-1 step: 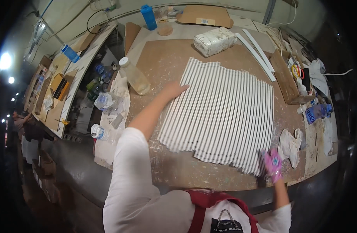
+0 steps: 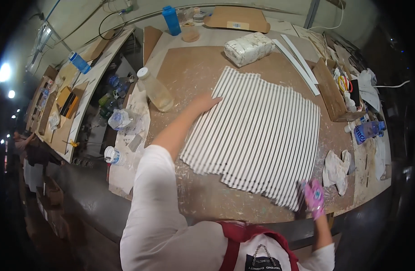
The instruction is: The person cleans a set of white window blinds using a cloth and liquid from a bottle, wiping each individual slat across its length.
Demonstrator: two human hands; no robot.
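Note:
A broad row of slim white strips (image 2: 257, 135) lies side by side, with dark lines between them and stepped, uneven ends. My bare left hand (image 2: 206, 103) rests at the row's upper left edge, fingers stretched out against the outer strip. At the lower right ends of the strips is my right hand (image 2: 314, 198) in a pink glove, blurred and closed. A dark, smeared shape (image 2: 302, 198) shows between the glove and the strip ends; its kind cannot be made out.
A brown board (image 2: 185, 67) covers the table under the strips. Beyond them sit a white-wrapped block (image 2: 249, 49) and two long white pieces (image 2: 295, 65). A cloudy bottle (image 2: 157, 92) stands left; a wooden box (image 2: 329, 92) and crumpled white cloth (image 2: 336, 171) lie right.
The lower strip ends have shifted slightly left and toward me, and the upper ends slightly right. My right hand has moved a little nearer to me; my left hand has barely moved.

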